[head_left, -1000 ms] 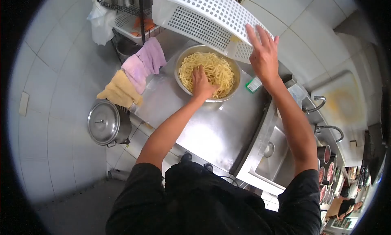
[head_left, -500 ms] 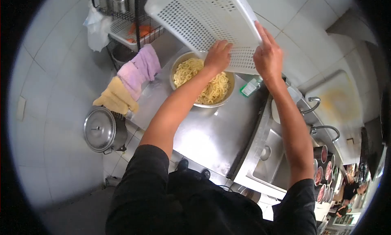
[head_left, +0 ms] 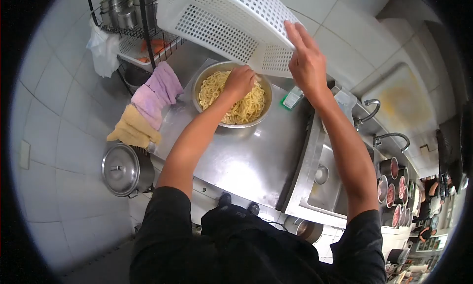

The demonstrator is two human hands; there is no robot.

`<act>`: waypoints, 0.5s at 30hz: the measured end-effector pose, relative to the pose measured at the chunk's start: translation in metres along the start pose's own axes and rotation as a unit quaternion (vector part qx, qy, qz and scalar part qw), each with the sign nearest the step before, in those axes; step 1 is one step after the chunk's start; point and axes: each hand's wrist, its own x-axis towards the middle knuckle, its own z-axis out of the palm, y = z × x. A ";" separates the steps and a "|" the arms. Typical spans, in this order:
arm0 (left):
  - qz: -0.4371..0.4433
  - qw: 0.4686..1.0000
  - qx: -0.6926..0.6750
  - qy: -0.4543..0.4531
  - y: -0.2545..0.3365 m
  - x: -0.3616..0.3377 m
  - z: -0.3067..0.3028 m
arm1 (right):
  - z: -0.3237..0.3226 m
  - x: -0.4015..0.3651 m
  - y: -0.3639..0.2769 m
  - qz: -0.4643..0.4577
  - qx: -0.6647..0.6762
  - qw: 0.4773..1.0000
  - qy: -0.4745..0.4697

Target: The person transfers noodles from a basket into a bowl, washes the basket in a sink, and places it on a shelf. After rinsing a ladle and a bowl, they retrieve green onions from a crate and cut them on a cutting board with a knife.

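A white perforated plastic basket (head_left: 217, 25) is tilted over the far side of a round metal bowl (head_left: 270, 104). My right hand (head_left: 308, 62) grips its right rim, with the fingers along the outside wall. Thick yellow noodles (head_left: 214, 89) fill much of the bowl. Just over them, beside the basket's lower edge, is my left hand (head_left: 240, 82) with its fingers curled in. Whatever those fingers hold, if anything, is hidden.
The bowl stands on a steel counter (head_left: 236, 156). A green-labelled bottle (head_left: 292, 98) lies by the sink (head_left: 322, 185). Folded towels (head_left: 148, 104) hang at the left edge, near a lidded pot (head_left: 120, 169) and a wire rack (head_left: 148, 33). People are far off at right.
My left hand has come out of the basket and down to the noodles, its fingers now curled. The basket has shifted a little left in view, still in my right hand.
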 end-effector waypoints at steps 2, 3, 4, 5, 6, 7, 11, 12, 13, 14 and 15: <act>-0.002 0.999 -0.007 0.040 0.003 -0.006 -0.006 | 0.004 -0.001 0.004 -0.001 -0.002 1.000 0.009; -0.005 0.997 -0.015 0.082 0.004 -0.009 -0.010 | 0.005 -0.002 0.005 -0.003 -0.005 1.000 0.015; -0.012 0.996 -0.011 0.084 0.004 -0.006 -0.010 | 0.006 -0.003 0.005 -0.007 0.001 1.000 0.013; 0.001 0.990 -0.023 0.137 0.005 0.002 -0.009 | 0.006 -0.005 0.003 0.006 0.012 1.000 0.007; 0.014 0.981 -0.032 0.191 0.004 0.010 -0.009 | 0.006 -0.005 0.000 0.019 0.022 1.000 0.001; 0.008 0.981 -0.026 0.193 0.003 0.016 -0.010 | 0.005 -0.006 -0.006 0.027 0.029 0.999 -0.002; 0.078 0.976 -0.002 0.203 0.008 0.041 -0.019 | 0.004 -0.006 -0.024 0.015 0.035 0.999 0.014; 0.081 0.973 0.021 0.214 0.009 0.044 -0.017 | 0.002 -0.006 -0.028 0.019 0.027 0.999 0.013; 0.071 0.978 0.013 0.198 0.003 0.045 -0.014 | -0.001 -0.005 -0.033 0.011 0.032 0.999 0.015; 0.076 0.978 0.006 0.193 -0.001 0.043 -0.009 | -0.006 -0.004 -0.037 0.003 0.038 0.999 0.015; 0.069 0.979 0.004 0.191 -0.002 0.038 -0.008 | -0.010 -0.004 -0.040 0.021 0.045 0.999 -0.001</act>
